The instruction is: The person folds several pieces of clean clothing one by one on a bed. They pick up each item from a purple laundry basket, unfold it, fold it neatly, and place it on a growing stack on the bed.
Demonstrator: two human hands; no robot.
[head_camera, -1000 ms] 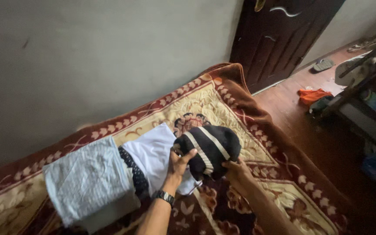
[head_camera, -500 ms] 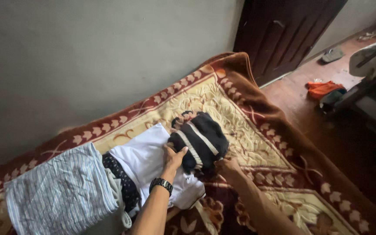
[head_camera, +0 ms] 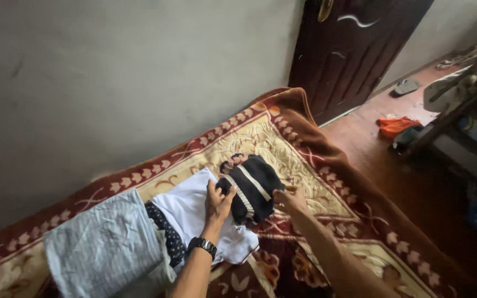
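A maroon and cream patterned blanket (head_camera: 316, 165) spreads beneath both hands, reaching the grey wall (head_camera: 111, 83) beyond the fingertips. A dark wooden door (head_camera: 354, 49) stands far off past the right hand, with wooden floor (head_camera: 415, 176) out to that side. Beside the left forearm lies a folded pale blue striped cloth (head_camera: 103, 248), then a dark dotted garment (head_camera: 167, 234), then a folded white garment (head_camera: 191, 207) under the left wrist. The folded black garment with cream stripes (head_camera: 252, 187) rests on the blanket between the two hands, overlapping the white one's edge. The left hand (head_camera: 218, 200), wearing a black wristwatch (head_camera: 202, 245), lies with fingers spread against the black garment's near-left side. The right hand (head_camera: 288, 200) touches its right edge with fingers loosely curled, not clearly pinching.
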